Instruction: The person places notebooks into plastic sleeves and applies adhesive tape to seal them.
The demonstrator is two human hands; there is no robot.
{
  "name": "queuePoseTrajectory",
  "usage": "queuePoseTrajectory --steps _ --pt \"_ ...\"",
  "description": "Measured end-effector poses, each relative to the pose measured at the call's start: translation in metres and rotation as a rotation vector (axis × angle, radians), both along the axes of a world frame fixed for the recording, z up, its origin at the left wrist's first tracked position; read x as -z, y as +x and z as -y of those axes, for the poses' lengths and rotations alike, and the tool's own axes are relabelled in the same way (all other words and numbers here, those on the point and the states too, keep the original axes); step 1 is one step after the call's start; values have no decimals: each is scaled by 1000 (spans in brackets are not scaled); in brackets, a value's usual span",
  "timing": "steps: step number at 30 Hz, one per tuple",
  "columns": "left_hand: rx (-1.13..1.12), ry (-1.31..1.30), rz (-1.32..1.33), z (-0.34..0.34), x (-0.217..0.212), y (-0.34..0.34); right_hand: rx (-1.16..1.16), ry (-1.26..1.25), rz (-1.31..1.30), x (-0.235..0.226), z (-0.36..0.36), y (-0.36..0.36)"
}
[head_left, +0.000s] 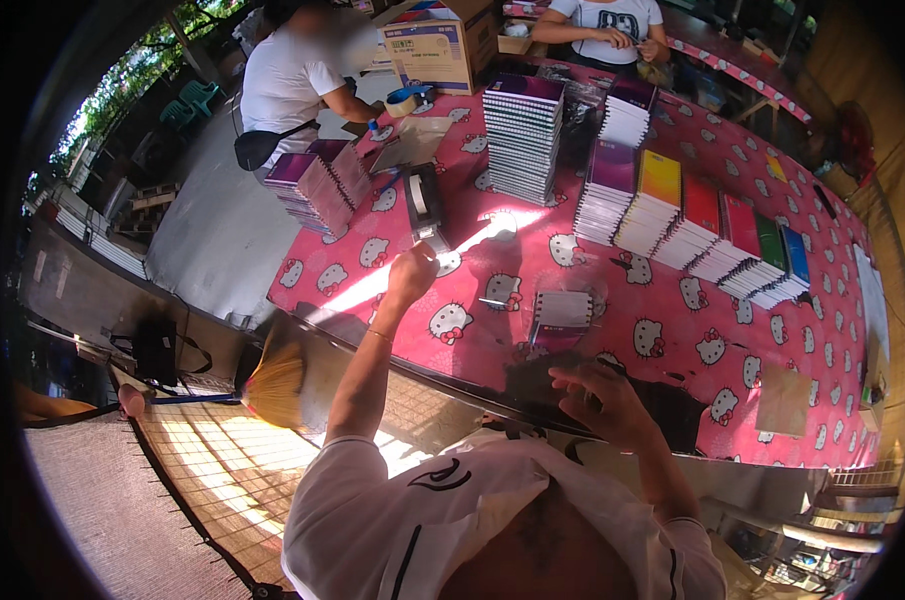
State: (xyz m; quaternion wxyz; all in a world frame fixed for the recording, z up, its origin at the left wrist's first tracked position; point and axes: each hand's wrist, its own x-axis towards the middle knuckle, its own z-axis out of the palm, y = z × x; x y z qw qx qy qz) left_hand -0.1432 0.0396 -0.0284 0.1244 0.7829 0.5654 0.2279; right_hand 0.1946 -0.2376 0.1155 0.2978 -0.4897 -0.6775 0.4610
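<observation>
My left hand is closed at the front end of a black tape dispenser, its fingertips pinched on the end of the tape. To the right of it lies a small spiral notebook with a purple lower edge, in clear plastic that spreads around it. My right hand hovers over a black mat at the table's near edge, fingers apart and bent, with nothing visible in them.
A tall notebook stack stands beyond the dispenser. Rows of purple, yellow, red, green and blue notebooks run rightward. Purple notebooks sit at the left edge. A cardboard box, tape roll, brown board and two people are around the pink table.
</observation>
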Motion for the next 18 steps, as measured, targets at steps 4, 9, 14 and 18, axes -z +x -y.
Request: queuePoseTrajectory --steps 4,9,14,18 --pt "609 -489 621 46 -70 69 401 837 635 -13 -60 -35" --pt "861 -557 651 52 -88 110 258 684 665 23 -105 -34" --pt "943 -220 462 46 -105 118 279 656 635 20 -104 -23" --pt "878 -154 426 47 -103 111 513 534 263 16 -86 43"
